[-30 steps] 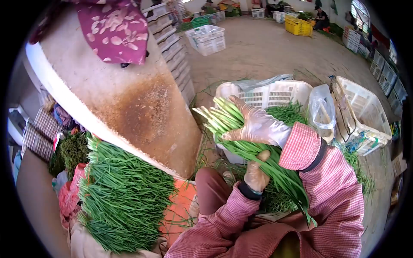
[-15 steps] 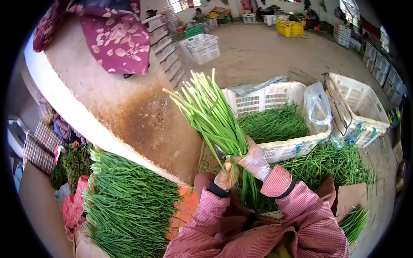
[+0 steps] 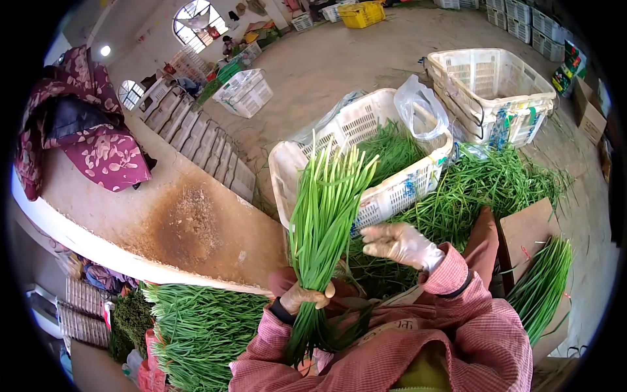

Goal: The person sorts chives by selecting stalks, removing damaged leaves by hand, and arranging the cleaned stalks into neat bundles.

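My left hand [image 3: 307, 297] is wrapped round the lower part of a bunch of long green stalks [image 3: 326, 222], which stands nearly upright with its pale ends at the top. Nothing is in my gloved right hand [image 3: 400, 244], held to the right of the bunch with its fingers apart. Behind the bunch is a white crate [image 3: 405, 186] with more greens inside. Loose greens [image 3: 483, 189] lie in a heap beside that crate. A tied bunch [image 3: 541, 287] rests on cardboard at the right.
A stained slab [image 3: 228, 242] extends to the left, with a purple flowered cloth [image 3: 108, 153] on it. A large pile of greens [image 3: 202, 330] lies below it. Stacked crates [image 3: 522, 108] stand at the right. A yellow crate [image 3: 361, 14] and a person are farther back.
My right hand has let go of the bunch and moved to the right. The bunch has swung more upright in my left hand. The view has turned, showing more of the right-hand bunch.
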### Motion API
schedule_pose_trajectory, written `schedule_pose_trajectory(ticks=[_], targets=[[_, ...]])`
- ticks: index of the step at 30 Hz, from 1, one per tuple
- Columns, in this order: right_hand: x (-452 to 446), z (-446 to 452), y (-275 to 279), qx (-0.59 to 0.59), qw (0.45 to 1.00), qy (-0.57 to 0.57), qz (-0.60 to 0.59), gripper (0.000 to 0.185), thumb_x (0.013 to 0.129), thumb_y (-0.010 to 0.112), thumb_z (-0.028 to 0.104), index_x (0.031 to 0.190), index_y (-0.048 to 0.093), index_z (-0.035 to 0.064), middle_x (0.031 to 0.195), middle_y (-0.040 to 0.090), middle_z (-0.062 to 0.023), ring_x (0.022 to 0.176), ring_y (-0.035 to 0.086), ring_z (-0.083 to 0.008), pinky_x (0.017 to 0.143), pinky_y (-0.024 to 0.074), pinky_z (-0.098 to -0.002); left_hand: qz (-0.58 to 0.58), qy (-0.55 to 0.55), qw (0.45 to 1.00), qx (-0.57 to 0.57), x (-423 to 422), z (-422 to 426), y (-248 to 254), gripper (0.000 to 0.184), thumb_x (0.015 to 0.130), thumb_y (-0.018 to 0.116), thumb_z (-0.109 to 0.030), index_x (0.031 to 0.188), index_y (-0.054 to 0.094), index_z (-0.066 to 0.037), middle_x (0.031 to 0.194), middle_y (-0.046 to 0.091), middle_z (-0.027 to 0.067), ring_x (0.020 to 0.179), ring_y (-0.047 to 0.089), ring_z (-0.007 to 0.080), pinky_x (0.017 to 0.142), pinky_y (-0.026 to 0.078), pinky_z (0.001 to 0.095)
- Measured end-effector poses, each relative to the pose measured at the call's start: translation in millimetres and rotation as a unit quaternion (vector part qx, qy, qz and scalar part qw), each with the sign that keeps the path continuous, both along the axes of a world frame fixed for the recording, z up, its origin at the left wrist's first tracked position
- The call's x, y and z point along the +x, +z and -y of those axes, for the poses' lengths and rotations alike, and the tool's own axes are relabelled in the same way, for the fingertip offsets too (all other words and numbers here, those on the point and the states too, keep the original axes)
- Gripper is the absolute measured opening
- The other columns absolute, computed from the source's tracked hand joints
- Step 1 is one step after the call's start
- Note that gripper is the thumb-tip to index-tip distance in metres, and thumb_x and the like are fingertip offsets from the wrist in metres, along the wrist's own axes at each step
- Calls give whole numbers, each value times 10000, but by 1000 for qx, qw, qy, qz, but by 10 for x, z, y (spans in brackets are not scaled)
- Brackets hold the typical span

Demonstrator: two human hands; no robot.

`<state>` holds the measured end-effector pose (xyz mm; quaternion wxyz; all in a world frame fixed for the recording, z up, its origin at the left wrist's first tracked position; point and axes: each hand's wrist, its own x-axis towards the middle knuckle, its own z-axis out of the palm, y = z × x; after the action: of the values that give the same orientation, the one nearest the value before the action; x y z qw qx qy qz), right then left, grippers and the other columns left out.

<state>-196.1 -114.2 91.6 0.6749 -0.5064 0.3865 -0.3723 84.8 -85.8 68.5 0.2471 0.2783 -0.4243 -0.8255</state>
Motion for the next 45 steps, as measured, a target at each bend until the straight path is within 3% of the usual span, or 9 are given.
schedule_pose_trajectory(ticks=[8, 13, 17, 24, 33, 35, 38, 42, 45], targets=[[-160, 257, -196, -340, 862, -217, -308, 1102, 565, 801, 266, 1365, 76, 45, 1376, 241, -140, 948, 497, -214, 892, 410, -323, 141, -94, 985, 26, -35, -271, 59, 525, 666, 723, -98, 1112, 452, -44, 842, 562, 85, 575, 495, 123, 491, 420, 233], [-252, 607, -1092, -364, 861, -254, -249, 305, 874, 471, 275, 959, 541, -9, 807, 574, -77, 720, 547, -172, 705, 473, -273, 276, -151, 921, -230, -106, -455, 170, 498, 669, 694, -59, 1119, 481, -50, 955, 562, 45, 764, 517, 123, 673, 447, 272], [-735, 408, -608, 275, 855, -391, 200, 214, 908, 400, 189, 821, 534, 46, 568, 455, 20, 390, 357, -87, 373, 346, -217, 342, -104, 907, -221, -46, -543, 260, 606, 647, 732, -89, 1182, 447, -65, 1062, 561, 62, 950, 523, 154, 847, 407, 286], [-1968, 204, -1334, 198, 719, -615, 257, 231, 909, 417, 266, 924, 555, 82, 513, 396, 41, 347, 321, -65, 302, 239, -179, 328, 35, 934, -137, -24, -696, 258, 489, 678, 638, 32, 1138, 493, -46, 1081, 574, 43, 938, 531, 103, 808, 428, 252], [-463, -312, -433, -69, 967, -38, -244, 519, 744, 653, 258, 1145, 451, -1, 1301, 341, -225, 1055, 480, -315, 912, 423, -347, 517, 2, 635, -575, -202, -516, 19, 567, 733, 600, -136, 1256, 390, -73, 1043, 583, 111, 835, 612, 241, 657, 498, 288], [-395, -263, -734, -41, 974, -36, 221, 384, 817, 568, 314, 1033, 494, 6, 886, 545, -127, 652, 547, -170, 556, 472, -236, 557, 38, 624, -547, -276, -510, 181, 623, 723, 613, -161, 1283, 353, -82, 962, 609, 115, 722, 625, 253, 588, 502, 302], [-401, -271, -856, -25, 971, -1, 236, 254, 897, 439, 286, 846, 502, 45, 572, 484, -4, 396, 394, -71, 344, 339, -190, 603, 56, 538, -586, -53, -445, 219, 692, 702, 626, -171, 1310, 307, -89, 904, 621, 116, 622, 618, 258, 535, 495, 306], [-891, -309, -829, 268, 701, -141, 646, 163, 893, 429, 163, 862, 513, 27, 621, 532, -46, 430, 437, -92, 370, 377, -184, 658, 47, 461, -594, 213, -368, 296, 804, 585, 657, -51, 1314, 328, -131, 886, 613, 120, 695, 609, 275, 594, 494, 341], [-1428, -295, -916, 111, 769, -321, 542, 169, 888, 451, 180, 893, 546, 40, 718, 589, -87, 569, 559, -129, 463, 452, -175, 716, 0, 406, -568, 349, -379, 314, 859, 546, 655, -34, 1325, 311, -144, 802, 589, 97, 662, 587, 268, 583, 477, 350]])
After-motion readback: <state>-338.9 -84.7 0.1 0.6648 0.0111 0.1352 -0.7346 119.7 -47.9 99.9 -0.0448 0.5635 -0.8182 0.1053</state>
